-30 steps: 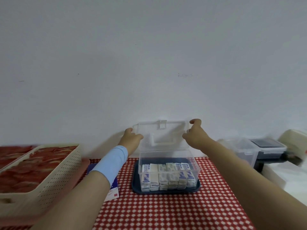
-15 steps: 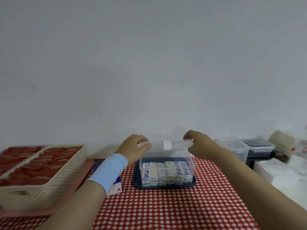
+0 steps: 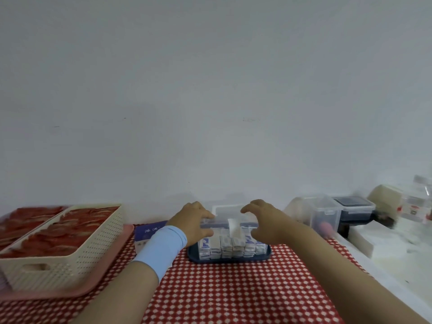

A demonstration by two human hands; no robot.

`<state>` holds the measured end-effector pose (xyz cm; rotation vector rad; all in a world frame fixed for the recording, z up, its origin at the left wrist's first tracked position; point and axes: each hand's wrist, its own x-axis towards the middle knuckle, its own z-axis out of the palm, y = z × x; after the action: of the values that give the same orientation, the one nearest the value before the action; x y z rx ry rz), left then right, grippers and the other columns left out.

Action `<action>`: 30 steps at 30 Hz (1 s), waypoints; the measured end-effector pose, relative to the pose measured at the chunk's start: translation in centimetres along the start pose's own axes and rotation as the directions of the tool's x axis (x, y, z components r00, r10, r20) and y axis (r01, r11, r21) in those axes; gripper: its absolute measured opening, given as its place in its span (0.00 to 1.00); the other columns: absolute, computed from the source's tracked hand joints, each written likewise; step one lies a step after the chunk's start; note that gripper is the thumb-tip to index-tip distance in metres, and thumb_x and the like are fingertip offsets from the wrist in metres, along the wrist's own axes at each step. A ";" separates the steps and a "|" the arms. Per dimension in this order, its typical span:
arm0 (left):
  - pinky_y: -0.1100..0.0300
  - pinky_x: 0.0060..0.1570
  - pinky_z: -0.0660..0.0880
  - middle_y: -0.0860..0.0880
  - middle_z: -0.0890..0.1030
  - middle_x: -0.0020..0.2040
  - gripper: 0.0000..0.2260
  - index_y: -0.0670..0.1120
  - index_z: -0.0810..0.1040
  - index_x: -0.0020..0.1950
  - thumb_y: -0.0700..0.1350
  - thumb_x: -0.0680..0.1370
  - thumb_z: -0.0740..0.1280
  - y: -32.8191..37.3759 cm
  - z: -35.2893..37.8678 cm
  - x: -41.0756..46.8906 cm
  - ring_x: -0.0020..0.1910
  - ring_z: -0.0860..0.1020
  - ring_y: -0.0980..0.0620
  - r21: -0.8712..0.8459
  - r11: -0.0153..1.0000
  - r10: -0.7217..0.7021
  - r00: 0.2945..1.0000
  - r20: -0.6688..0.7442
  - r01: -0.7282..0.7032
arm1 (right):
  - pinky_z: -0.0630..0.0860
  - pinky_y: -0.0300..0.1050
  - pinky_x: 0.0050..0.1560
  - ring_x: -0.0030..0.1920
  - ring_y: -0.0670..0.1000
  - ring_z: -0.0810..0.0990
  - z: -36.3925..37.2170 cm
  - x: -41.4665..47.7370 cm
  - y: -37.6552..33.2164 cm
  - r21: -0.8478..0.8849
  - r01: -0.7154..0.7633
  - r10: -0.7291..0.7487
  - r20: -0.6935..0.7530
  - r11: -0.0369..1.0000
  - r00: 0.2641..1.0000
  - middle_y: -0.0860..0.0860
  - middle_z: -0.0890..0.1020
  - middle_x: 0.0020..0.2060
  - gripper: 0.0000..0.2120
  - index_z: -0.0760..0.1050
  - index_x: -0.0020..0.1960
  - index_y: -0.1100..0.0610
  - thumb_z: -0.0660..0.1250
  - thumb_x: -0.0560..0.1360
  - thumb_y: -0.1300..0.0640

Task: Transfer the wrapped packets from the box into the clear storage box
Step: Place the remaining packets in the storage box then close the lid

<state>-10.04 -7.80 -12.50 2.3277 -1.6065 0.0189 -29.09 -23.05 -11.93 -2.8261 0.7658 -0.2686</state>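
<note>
Left hand (image 3: pixel 195 222) curls its fingers over the left end of the lid (image 3: pixel 225 210), thumb against the side, while the right hand (image 3: pixel 266 224) arches, fingers bent, over the right end; whether it presses or only hovers cannot be told. The lid lies flat on the clear storage box (image 3: pixel 221 225), with the wrapped packets (image 3: pixel 226 246) standing in a row inside. The work now looks like sealing: press evenly at both ends so the lid seats all round, then push the white latch (image 3: pixel 233 228) at the front centre home. Under the box sits a dark blue tray (image 3: pixel 233 258) on a red-and-white checked cloth (image 3: pixel 233 291); the tray may slide if the push is lopsided. Just left of the box, partly behind the pale blue wristband (image 3: pixel 163 247), lies a blue-and-white carton (image 3: pixel 149 230), probably the source. Farther left is a cream perforated basket (image 3: pixel 77 256) on a pink tray (image 3: pixel 70 292). Right of the box stand lidded plastic containers (image 3: pixel 325 215). None of them blocks the latch.
</note>
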 end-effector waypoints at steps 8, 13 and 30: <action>0.56 0.58 0.73 0.53 0.75 0.60 0.23 0.50 0.77 0.64 0.57 0.73 0.73 1.7 0.1 0.9 0.57 0.74 0.51 0.135 0.991 -0.005 1.000 -0.019 0.008 | 0.71 0.51 0.66 0.65 0.51 0.70 1.0 1.6 -1.9 -0.076 0.080 -0.083 -0.048 0.994 0.995 0.48 0.72 0.67 0.28 0.69 0.69 0.39 0.69 0.71 0.36; 0.58 0.54 0.73 0.52 0.77 0.57 0.21 0.51 0.78 0.61 0.58 0.72 0.75 1.9 0.2 1.2 0.54 0.75 0.51 0.158 0.987 -0.021 0.999 -0.041 0.028 | 0.72 0.49 0.61 0.59 0.51 0.72 1.9 1.7 -1.9 -0.161 0.094 -0.115 -0.126 0.982 0.985 0.47 0.74 0.62 0.28 0.69 0.67 0.40 0.69 0.70 0.33; 0.50 0.69 0.67 0.52 0.71 0.71 0.25 0.55 0.70 0.70 0.61 0.76 0.67 -4.2 -5.9 -5.2 0.70 0.68 0.49 0.046 0.978 -0.197 0.976 -0.092 0.202 | 0.71 0.51 0.66 0.66 0.54 0.72 0.5 2.8 -12.2 0.023 0.185 -0.181 -0.128 0.982 0.975 0.53 0.73 0.67 0.19 0.70 0.70 0.51 0.63 0.80 0.49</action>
<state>-7.15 -0.18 -8.85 2.4829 -1.3412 0.1189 -20.77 -14.07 -9.15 -2.8707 0.5168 -0.4883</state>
